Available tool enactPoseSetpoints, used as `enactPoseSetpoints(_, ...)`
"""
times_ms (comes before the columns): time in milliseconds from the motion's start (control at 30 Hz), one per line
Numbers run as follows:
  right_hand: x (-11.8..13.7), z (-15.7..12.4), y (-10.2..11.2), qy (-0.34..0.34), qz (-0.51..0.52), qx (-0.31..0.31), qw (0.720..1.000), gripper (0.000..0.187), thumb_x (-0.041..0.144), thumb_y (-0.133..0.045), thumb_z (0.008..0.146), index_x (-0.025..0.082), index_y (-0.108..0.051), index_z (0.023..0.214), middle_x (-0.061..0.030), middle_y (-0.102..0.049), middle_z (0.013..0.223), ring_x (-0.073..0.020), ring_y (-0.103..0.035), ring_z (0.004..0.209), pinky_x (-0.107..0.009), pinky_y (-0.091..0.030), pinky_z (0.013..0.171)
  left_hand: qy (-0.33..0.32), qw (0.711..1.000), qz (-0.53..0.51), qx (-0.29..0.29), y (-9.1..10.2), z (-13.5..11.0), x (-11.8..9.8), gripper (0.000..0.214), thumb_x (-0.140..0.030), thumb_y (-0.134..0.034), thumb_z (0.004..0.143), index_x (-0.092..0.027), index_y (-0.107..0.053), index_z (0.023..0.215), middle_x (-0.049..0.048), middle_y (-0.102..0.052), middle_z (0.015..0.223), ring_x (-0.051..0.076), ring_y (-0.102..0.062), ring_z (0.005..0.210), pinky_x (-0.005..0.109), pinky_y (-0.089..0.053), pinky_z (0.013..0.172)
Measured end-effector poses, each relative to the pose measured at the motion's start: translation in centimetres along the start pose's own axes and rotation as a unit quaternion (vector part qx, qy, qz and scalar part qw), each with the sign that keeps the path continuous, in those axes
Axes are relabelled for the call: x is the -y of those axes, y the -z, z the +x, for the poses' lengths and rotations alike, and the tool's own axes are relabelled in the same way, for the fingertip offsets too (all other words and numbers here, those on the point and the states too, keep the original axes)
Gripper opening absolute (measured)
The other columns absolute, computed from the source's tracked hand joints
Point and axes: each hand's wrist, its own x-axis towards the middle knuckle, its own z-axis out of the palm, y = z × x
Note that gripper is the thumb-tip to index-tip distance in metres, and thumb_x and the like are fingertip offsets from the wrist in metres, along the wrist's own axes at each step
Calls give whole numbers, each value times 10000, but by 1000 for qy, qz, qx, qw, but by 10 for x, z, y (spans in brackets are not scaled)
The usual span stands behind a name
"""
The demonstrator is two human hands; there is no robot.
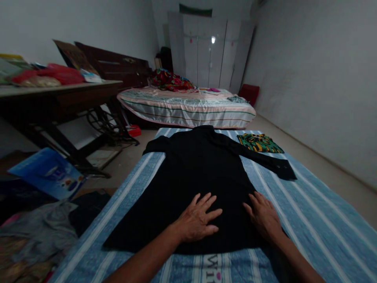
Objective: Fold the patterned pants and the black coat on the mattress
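A black long-sleeved cloth shirt (pixel 203 169) lies spread on the blue-and-white striped bedcover (pixel 324 200), collar at the far end, one sleeve stretched out to the right. The left hand (pixel 198 218) rests palm-down on its lower part—fingers spread wide, gripping nothing. The right hand (pixel 262 214) lies on its right edge, fingers extended and slightly apart—no cloth visibly pinched. A folded green-and-yellow patterned cloth (pixel 260 143) sits beyond the outstretched sleeve.

The shirt (pixel 203 169) is black, the sheet (pixel 321 220) blue-and-white striped.
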Motion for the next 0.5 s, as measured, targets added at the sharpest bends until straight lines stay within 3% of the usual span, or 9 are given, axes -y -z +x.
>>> enactPoseSetpoints(200, 50, 23, 2, 102, 51, -10, 993, 466, 383, -386, 919, 153, -523, 1300, -122, -438, 1409, -260, -360, 1320, -431, -282, 1075, -2, 1000, -22, -6, -2, -3, 2, 621, -381, -606, 828, -327, -352, 1392, 122, -186, 1525, 320, -117, 1402, 598, -138, 1084)
enactPoseSetpoints(267, 55, 34, -3, 120, 59, 7, 991, 476, 405, -383, 918, 176, -509, 1316, -107, -424, 1422, -257, -348, 1329, -434, -280, 1075, -5, 1000, -28, -5, -1, -5, 2, 629, -384, -609, 825, -325, -348, 1394, 125, -188, 1524, 324, -120, 1401, 604, -143, 1082)
enactPoseSetpoints(400, 23, 47, -23, 54, 29, 10, 998, 518, 452, -405, 899, 156, -515, 1310, -127, -442, 1404, -292, -363, 1316, -468, -300, 1053, -12, 999, -36, 3, 1, -8, 4, 688, -389, -640, 802, -321, -319, 1407, 147, -188, 1518, 336, -128, 1396, 623, -179, 1065)
enactPoseSetpoints(500, -2, 47, -35, 8, -2, -24, 1000, 553, 478, -402, 885, 117, -533, 1282, -160, -470, 1372, -318, -397, 1288, -482, -322, 1033, -32, 999, -18, -20, -11, -6, 12, 725, -433, -663, 779, -323, -314, 1405, 157, -209, 1510, 361, -175, 1382, 636, -229, 1040)
